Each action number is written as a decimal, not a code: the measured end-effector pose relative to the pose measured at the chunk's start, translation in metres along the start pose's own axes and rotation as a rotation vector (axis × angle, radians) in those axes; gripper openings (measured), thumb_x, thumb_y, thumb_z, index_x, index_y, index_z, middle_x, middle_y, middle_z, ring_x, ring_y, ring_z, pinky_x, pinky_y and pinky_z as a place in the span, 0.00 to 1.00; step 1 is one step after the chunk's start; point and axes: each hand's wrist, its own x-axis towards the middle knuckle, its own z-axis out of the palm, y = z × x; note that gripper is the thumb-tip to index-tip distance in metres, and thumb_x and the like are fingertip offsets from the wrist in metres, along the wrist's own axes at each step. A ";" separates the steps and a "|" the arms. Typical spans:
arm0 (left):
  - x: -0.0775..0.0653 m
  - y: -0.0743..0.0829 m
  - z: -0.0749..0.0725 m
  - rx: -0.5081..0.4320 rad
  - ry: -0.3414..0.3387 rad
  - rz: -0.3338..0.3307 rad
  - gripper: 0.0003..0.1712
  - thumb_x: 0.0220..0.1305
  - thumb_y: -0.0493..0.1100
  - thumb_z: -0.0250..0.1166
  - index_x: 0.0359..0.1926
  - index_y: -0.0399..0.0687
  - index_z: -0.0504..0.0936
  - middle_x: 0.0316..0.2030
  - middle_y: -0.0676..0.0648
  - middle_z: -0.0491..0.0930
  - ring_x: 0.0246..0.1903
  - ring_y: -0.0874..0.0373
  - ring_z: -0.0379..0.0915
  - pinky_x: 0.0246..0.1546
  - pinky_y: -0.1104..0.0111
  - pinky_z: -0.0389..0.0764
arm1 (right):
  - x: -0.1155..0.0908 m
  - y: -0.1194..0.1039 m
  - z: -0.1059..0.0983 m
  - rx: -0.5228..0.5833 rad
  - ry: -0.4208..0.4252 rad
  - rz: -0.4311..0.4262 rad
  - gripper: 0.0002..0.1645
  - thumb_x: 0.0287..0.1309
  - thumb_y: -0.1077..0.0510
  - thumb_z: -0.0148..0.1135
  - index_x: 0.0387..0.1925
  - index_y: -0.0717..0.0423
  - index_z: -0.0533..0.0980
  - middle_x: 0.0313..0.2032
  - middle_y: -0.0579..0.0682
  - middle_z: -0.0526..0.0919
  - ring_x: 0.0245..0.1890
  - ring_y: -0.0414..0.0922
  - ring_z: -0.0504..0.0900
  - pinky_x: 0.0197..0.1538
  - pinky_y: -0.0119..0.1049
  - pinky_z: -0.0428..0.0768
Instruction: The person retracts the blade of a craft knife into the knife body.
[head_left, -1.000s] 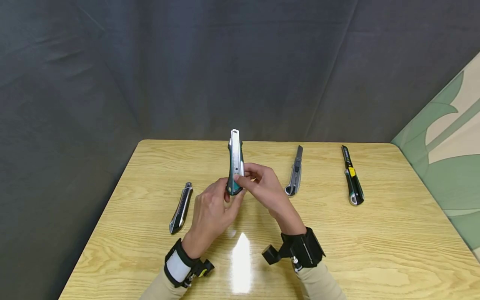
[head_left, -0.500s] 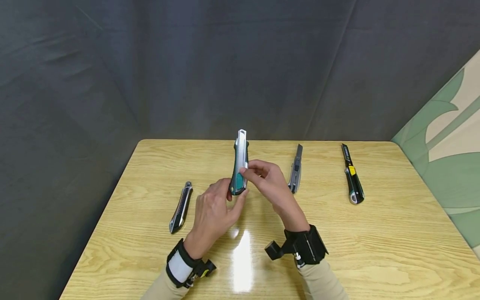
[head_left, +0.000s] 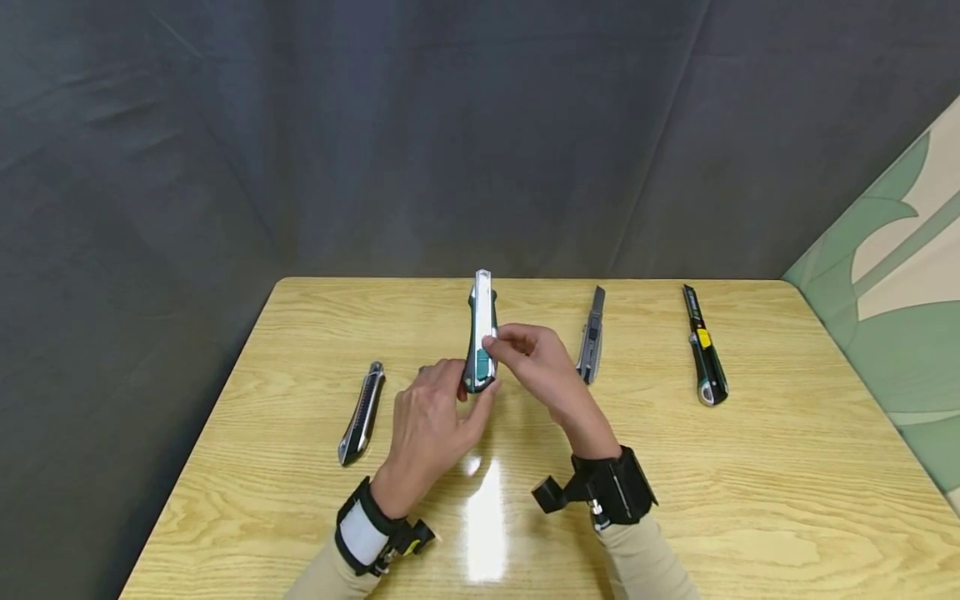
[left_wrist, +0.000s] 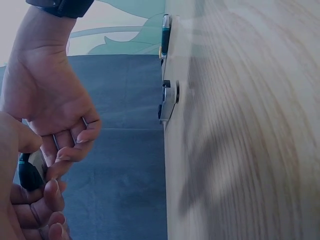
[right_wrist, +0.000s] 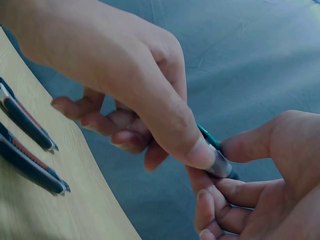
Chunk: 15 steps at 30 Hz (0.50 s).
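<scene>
Both hands hold a silver, black and green utility knife above the middle of the table, its front end pointing away from me. My left hand grips its rear end between thumb and fingers. The right hand pinches it from the side, thumb on the silver face just above the green part. From the left wrist, only the knife's dark rear end shows between the fingers. In the right wrist view, the right thumb covers most of the knife.
On the wooden table lie a black-and-silver utility knife to the left, a grey one right of the hands, and a black-and-yellow one farther right. A dark curtain hangs behind the table.
The held knife has shifted slightly right and its front end dips a little. My right thumb has moved from its green part up onto the silver face.
</scene>
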 end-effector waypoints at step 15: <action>-0.009 -0.003 0.004 0.003 -0.059 -0.017 0.17 0.70 0.60 0.60 0.32 0.54 0.76 0.22 0.56 0.73 0.20 0.64 0.64 0.17 0.75 0.62 | 0.005 0.012 -0.008 -0.073 -0.004 0.080 0.19 0.70 0.49 0.57 0.53 0.55 0.82 0.49 0.55 0.86 0.55 0.53 0.80 0.60 0.50 0.75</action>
